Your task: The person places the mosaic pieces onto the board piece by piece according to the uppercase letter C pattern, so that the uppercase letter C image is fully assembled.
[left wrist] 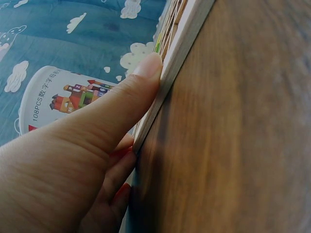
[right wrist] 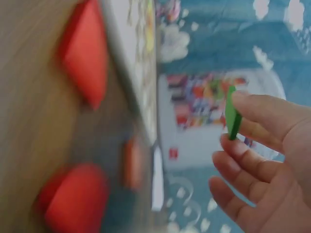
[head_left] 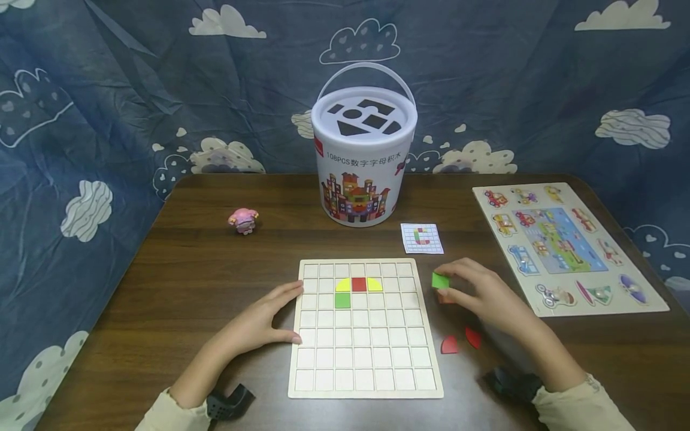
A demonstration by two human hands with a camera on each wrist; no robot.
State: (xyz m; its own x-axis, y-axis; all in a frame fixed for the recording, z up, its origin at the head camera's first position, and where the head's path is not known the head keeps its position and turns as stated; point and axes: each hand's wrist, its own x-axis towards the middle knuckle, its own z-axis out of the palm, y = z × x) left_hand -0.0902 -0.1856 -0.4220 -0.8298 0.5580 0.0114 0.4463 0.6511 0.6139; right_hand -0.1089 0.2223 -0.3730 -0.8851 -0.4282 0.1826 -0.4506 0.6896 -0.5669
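A green square tile (head_left: 440, 280) is pinched between the thumb and fingertips of my right hand (head_left: 482, 296), raised off the table in the right wrist view. My left hand (head_left: 264, 320) touches the left edge of the pale wooden grid board (head_left: 366, 359), thumb and fingers spread along it. On the board, a red square (head_left: 358, 284) lies between two yellow rounded tiles (head_left: 342, 285), with another green square (head_left: 342, 300) below the left one. Beside the board lie two red curved pieces (head_left: 449, 345); an orange-red piece (head_left: 445, 298) is partly hidden under my right hand.
A small card (head_left: 422, 238) with a coloured grid pattern lies behind the board. Farther back stands a white bucket (head_left: 361, 161) with a shape-hole lid. A picture puzzle board (head_left: 571, 245) lies at the right, a small pink toy (head_left: 244, 220) at the left.
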